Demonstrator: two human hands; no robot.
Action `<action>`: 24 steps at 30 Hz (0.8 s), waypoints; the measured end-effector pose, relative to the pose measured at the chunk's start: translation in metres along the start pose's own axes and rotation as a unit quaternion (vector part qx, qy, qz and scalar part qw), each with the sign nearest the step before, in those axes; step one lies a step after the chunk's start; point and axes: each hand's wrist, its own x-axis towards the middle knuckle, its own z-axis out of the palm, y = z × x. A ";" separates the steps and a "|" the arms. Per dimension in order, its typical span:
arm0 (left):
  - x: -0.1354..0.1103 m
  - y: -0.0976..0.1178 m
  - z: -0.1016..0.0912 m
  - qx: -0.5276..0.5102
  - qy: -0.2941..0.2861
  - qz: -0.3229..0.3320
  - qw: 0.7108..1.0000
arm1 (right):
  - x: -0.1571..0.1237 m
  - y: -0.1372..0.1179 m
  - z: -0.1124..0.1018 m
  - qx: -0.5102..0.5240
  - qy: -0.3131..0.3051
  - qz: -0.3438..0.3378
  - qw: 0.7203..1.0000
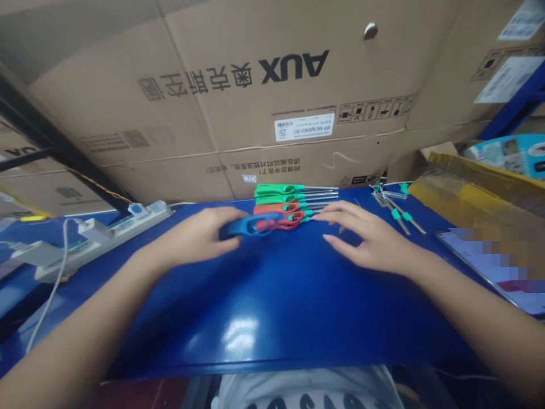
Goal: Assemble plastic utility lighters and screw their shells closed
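Observation:
A row of long-nosed gas lighters lies at the far middle of the blue table (272,295): two green lighters (279,193), two red lighters (276,209) and, nearest me, a blue lighter (247,225). My left hand (198,238) is curled around the blue lighter's handle. Flat on the table, my right hand (361,238) has its fingers spread, the fingertips touching the metal nozzles at the right end of the row.
Big cardboard boxes (255,85) wall off the far edge. A white power strip (106,230) with plugs and a cable lies at the left. Loose metal nozzles with green collars (398,213) lie at the right, next to a yellow bag (464,182).

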 end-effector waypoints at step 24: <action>0.017 0.037 0.120 -0.188 0.126 0.039 0.973 | 0.003 0.010 0.023 0.243 -0.038 0.171 0.954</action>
